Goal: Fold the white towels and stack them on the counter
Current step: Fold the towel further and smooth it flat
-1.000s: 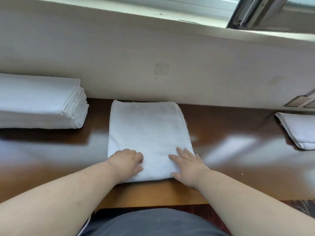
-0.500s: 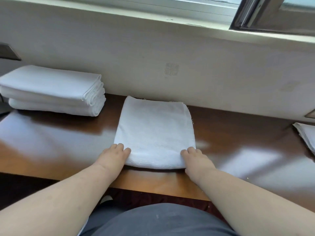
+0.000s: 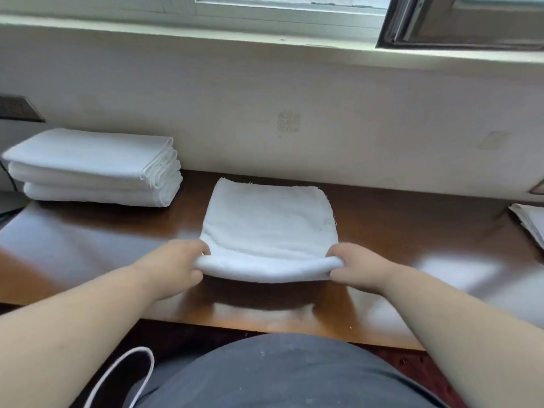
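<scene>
A folded white towel (image 3: 269, 225) lies in the middle of the brown wooden counter (image 3: 412, 240), its far edge near the wall. My left hand (image 3: 176, 265) grips its near left corner and my right hand (image 3: 357, 266) grips its near right corner. The near folded edge is lifted off the counter and casts a shadow below. At the far left a stack of folded white towels (image 3: 91, 166) sits against the wall.
Another pile of white towels (image 3: 530, 222) pokes in at the right edge. A pale wall and a window sill (image 3: 265, 39) run behind the counter. A dark wall plate (image 3: 17, 108) sits at far left. My grey-clothed lap (image 3: 279, 375) is below the counter's front edge.
Both hands went from pressing flat on the towel's near edge to gripping its near corners, and that edge has risen off the counter. The view has shifted, showing more of the left stack.
</scene>
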`<move>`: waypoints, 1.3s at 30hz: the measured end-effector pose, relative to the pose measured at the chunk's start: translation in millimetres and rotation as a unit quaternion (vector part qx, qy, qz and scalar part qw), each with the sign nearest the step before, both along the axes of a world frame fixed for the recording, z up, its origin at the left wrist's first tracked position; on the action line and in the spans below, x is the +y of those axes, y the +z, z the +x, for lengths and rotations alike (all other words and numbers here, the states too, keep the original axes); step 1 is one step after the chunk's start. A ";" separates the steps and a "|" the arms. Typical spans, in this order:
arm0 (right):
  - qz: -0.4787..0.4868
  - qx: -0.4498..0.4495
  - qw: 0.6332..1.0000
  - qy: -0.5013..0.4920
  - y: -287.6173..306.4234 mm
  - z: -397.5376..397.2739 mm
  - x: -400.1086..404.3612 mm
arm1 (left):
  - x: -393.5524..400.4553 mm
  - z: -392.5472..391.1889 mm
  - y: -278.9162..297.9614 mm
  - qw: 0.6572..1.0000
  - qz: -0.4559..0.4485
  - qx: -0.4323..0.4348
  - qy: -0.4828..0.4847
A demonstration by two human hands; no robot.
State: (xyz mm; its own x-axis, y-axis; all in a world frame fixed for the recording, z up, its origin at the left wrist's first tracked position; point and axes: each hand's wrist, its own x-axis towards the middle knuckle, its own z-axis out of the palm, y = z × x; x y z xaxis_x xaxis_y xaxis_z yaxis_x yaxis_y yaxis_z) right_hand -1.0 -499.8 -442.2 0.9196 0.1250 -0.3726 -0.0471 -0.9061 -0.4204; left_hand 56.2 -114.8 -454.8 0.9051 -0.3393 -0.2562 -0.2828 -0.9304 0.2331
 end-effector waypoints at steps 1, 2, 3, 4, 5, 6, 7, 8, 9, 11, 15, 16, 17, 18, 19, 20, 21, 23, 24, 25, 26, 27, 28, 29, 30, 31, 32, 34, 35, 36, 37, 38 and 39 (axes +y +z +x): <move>0.038 -0.012 0.999 -0.035 8.5 -0.7 -7.2 | 2.6 1.0 9.3 0.999 -0.044 0.009 0.027; 0.072 -0.033 0.995 -0.067 15.6 -0.9 -12.8 | 4.1 2.2 17.5 0.994 -0.093 0.010 0.055; 0.105 -0.059 0.988 -0.097 21.4 -0.5 -16.7 | 4.6 3.7 24.6 0.986 -0.143 0.001 0.081; 0.140 -0.084 0.978 -0.126 25.1 1.0 -19.5 | 3.3 5.5 30.3 0.976 -0.193 -0.014 0.104; 0.177 -0.111 0.966 -0.154 28.3 3.2 -20.6 | 1.3 7.6 34.9 0.962 -0.239 -0.032 0.126; 0.217 -0.138 0.950 -0.177 31.8 6.2 -20.4 | -1.9 10.1 39.2 0.947 -0.281 -0.052 0.145; 0.267 -0.160 0.930 -0.197 34.7 9.8 -19.3 | -5.9 12.9 43.1 0.930 -0.321 -0.069 0.163; 0.321 -0.177 0.905 -0.215 36.9 13.8 -17.2 | -10.2 15.9 46.2 0.911 -0.361 -0.082 0.181; 0.368 -0.189 0.879 -0.237 38.4 18.3 -15.0 | -15.1 19.6 48.2 0.892 -0.396 -0.089 0.199; 0.410 -0.206 0.841 -0.288 39.5 30.1 -10.8 | -25.7 28.9 49.6 0.862 -0.442 -0.097 0.230; 0.369 -0.223 0.829 -0.357 33.0 70.0 -8.1 | -46.3 67.5 39.9 0.842 -0.454 -0.102 0.272; 0.358 -0.219 0.829 -0.368 28.4 81.6 -8.2 | -50.3 79.4 35.4 0.845 -0.443 -0.100 0.282; 0.348 -0.214 0.831 -0.377 22.7 93.2 -9.3 | -53.7 91.5 30.2 0.848 -0.433 -0.096 0.289; 0.337 -0.211 0.832 -0.386 16.2 104.2 -10.6 | -56.5 103.4 23.9 0.851 -0.426 -0.092 0.294; 0.323 -0.210 0.834 -0.396 9.4 114.6 -12.2 | -58.5 115.2 16.8 0.853 -0.418 -0.090 0.298; 0.307 -0.208 0.835 -0.406 2.4 124.1 -13.4 | -60.0 125.7 9.8 0.857 -0.408 -0.084 0.304; 0.290 -0.206 0.838 -0.415 -4.8 132.3 -14.0 | -61.5 135.3 3.3 0.861 -0.396 -0.075 0.311; 0.263 -0.206 0.841 -0.426 -19.4 145.0 -12.9 | -67.0 150.6 -9.0 0.865 -0.368 -0.048 0.339; 0.257 -0.204 0.841 -0.431 -26.5 149.8 -12.2 | -70.3 155.7 -14.1 0.862 -0.351 -0.025 0.366; 0.251 -0.201 0.841 -0.436 -32.9 153.8 -11.4 | -72.9 157.6 -17.8 0.858 -0.331 0.006 0.394; 0.242 -0.197 0.844 -0.437 -38.3 155.9 -10.4 | -73.0 156.0 -22.5 0.858 -0.307 0.041 0.409; 0.232 -0.196 0.848 -0.434 -42.6 157.7 -9.6 | -70.8 152.7 -28.2 0.867 -0.282 0.075 0.405; 0.225 -0.196 0.851 -0.433 -45.4 160.5 -8.8 | -67.1 149.7 -33.3 0.882 -0.258 0.095 0.384; 0.218 -0.197 0.851 -0.434 -46.5 163.8 -8.1 | -63.3 147.5 -35.7 0.899 -0.236 0.098 0.357; 0.210 -0.197 0.852 -0.437 -46.9 167.2 -7.4 | -59.7 147.1 -37.3 0.911 -0.226 0.082 0.337; 0.201 -0.195 0.854 -0.438 -47.5 170.9 -6.9 | -57.0 149.0 -37.8 0.917 -0.228 0.058 0.322; 0.191 -0.193 0.859 -0.435 -48.6 174.6 -6.1 | -56.0 151.8 -37.8 0.918 -0.241 0.035 0.312; 0.163 -0.184 0.871 -0.426 -52.4 180.2 -4.9 | -58.6 155.9 -38.7 0.916 -0.262 0.012 0.304; 0.147 -0.175 0.877 -0.423 -55.9 181.4 -4.7 | -61.0 155.9 -41.6 0.915 -0.263 0.013 0.305; 0.133 -0.163 0.883 -0.420 -60.3 181.4 -4.4 | -62.7 153.9 -45.6 0.915 -0.260 0.021 0.309; 0.124 -0.148 0.887 -0.420 -64.2 180.0 -3.6 | -64.8 150.9 -49.0 0.915 -0.253 0.028 0.313; 0.118 -0.137 0.889 -0.420 -65.9 177.5 -1.8 | -66.2 148.3 -50.9 0.917 -0.240 0.029 0.318; 0.106 -0.138 0.891 -0.419 -65.1 175.3 0.1 | -67.7 146.6 -50.2 0.922 -0.214 0.018 0.322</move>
